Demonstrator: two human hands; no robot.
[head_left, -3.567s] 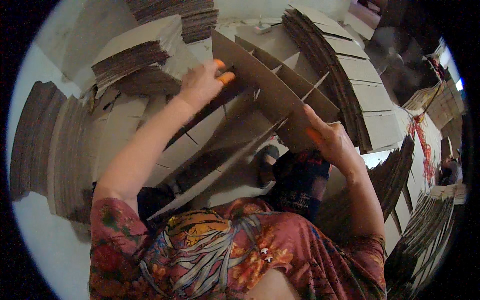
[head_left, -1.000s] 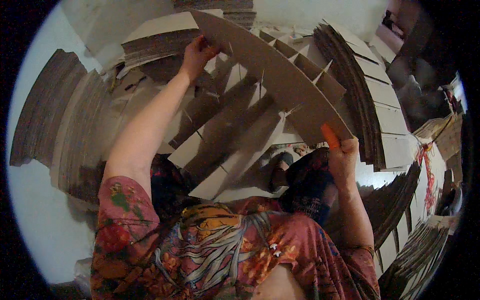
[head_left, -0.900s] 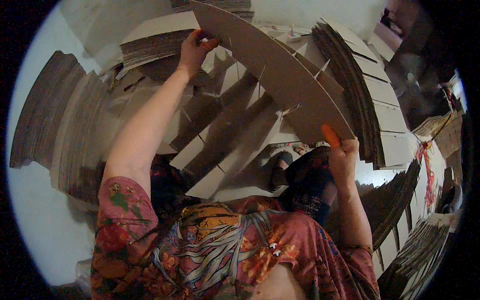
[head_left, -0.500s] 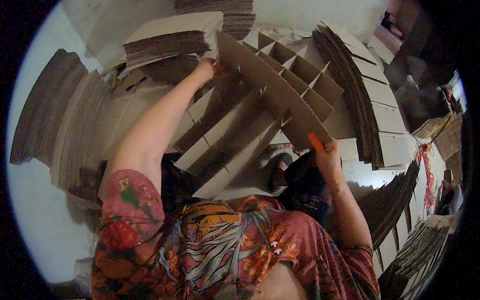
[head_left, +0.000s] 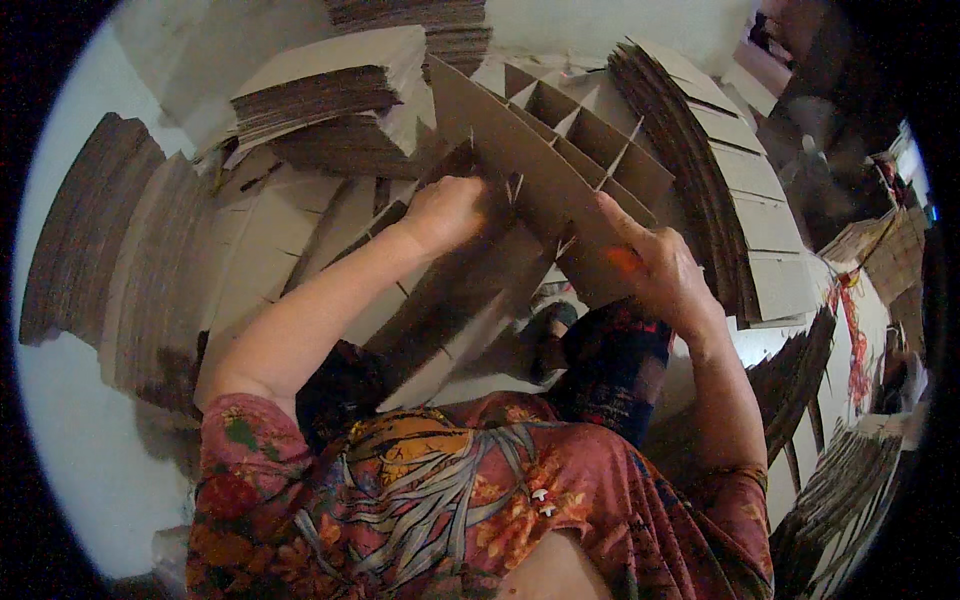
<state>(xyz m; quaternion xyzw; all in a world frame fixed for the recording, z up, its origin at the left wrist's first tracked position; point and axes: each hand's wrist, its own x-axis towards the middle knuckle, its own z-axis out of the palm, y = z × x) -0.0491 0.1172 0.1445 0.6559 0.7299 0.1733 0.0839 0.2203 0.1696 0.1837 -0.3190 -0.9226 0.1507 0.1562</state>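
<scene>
A cardboard divider (head_left: 545, 165) of interlocked slotted strips stands slanted before me, its long front strip running from upper left to lower right. My right hand (head_left: 665, 270) grips the near right end of this strip, forefinger laid along its upper edge; something orange covers a digit pressed on its face. My left hand (head_left: 450, 208) is closed at the slotted crossing strips, left of the long strip; its fingertips are blurred and partly hidden. More cardboard strips (head_left: 425, 300) slant down from the divider toward my lap.
Stacked cardboard sheets (head_left: 320, 85) stand at the far left, with upright bundles (head_left: 85, 230) along the left wall. A curved row of slotted strips (head_left: 700, 170) borders the right side. Further right hang red strings (head_left: 855, 345), near more stacked cardboard (head_left: 840, 500).
My left hand has left the long strip's far end and come nearer, to the crossing strips. The right hand has shifted up along the strip, its forefinger now stretched along the edge.
</scene>
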